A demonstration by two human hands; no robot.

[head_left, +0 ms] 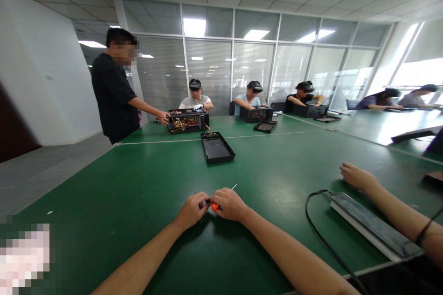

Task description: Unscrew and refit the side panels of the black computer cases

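My left hand (192, 210) and my right hand (229, 203) meet on the green table (138, 193), both closed around a small screwdriver (215, 206) with an orange handle. Its thin metal tip (234, 186) sticks out past my right hand, away from me. My forearms rest on the table. A black tray (217, 147) lies farther out in front of my hands.
Another person's arm (380, 198) lies at the right beside a flat black and white device (374, 226) with a black cable (321, 235). A standing person touches an opened black box with wiring (187, 121). Several seated people work at similar boxes at the far edge.
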